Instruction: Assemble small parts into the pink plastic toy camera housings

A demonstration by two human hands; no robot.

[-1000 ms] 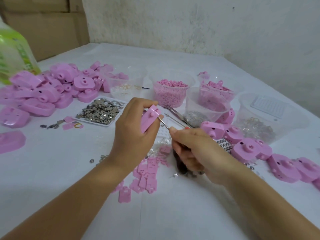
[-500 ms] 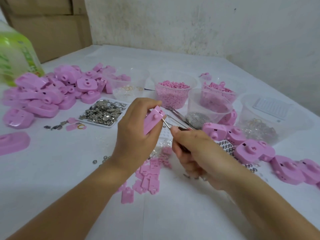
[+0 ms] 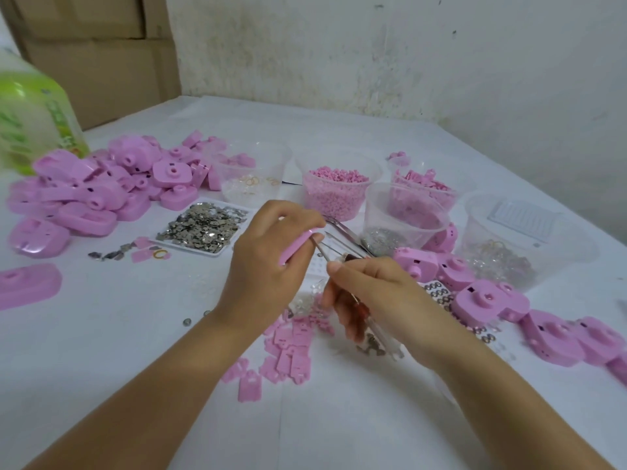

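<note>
Mid-assembly: L hand [image 3: 268, 266] pinches a flat pink part [image 3: 298, 245]; R hand [image 3: 383, 300] grips a thin metal tool [image 3: 324, 251], tip at the part's edge.
Both hands curled tight on their items, up off the worktop [image 3: 101, 334]. Loose pink plates [image 3: 291, 354] lie under them. Housings piled at left [image 3: 95, 198], more at right [image 3: 488, 300]; can't tell which are done. Metal-bit tray [image 3: 203, 228] and tubs [image 3: 339, 195] look well stocked, so prob. plenty left.
</note>
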